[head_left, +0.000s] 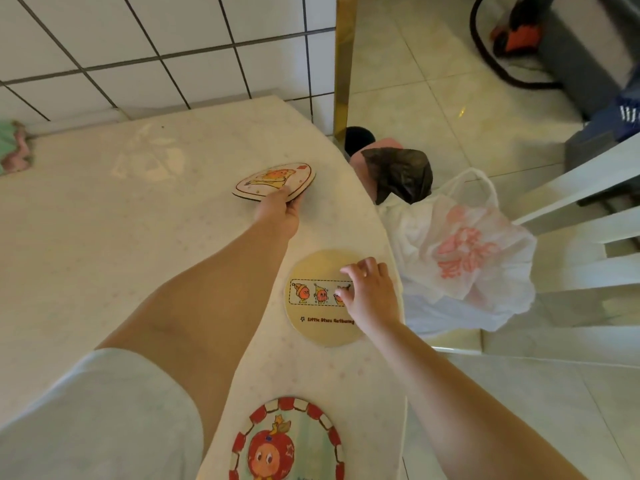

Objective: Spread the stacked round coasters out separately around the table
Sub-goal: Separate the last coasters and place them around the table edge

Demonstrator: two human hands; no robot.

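Three coasters are on view, all apart from one another. The first coaster [275,181], printed with a yellow figure and a pink rim, is in my left hand [278,213]: thumb on top of its near edge, fingers underneath, the disc tilted. Whether its far edge touches the bench [104,237] I cannot tell. It sits toward the far right part of the bench, inside the curved right edge.

The second coaster [318,299], plain tan with three small orange figures in a dashed frame and a line of text, lies flat close to the right edge. My right hand [369,292] rests on its right side with fingers curled down onto the face; this grip presses rather than clasps, and nothing is lifted.

The third coaster [287,441], with a red-and-white checked border and a red round-faced figure, lies flat at the near edge, partly cut off by the frame. Neither hand touches it.

The bench surface is pale with a faint speckled pattern. A white tiled wall [156,46] runs along its far edge. On the floor beyond the right edge stand a white bag [460,258] with a pink print and a black bag [398,174].
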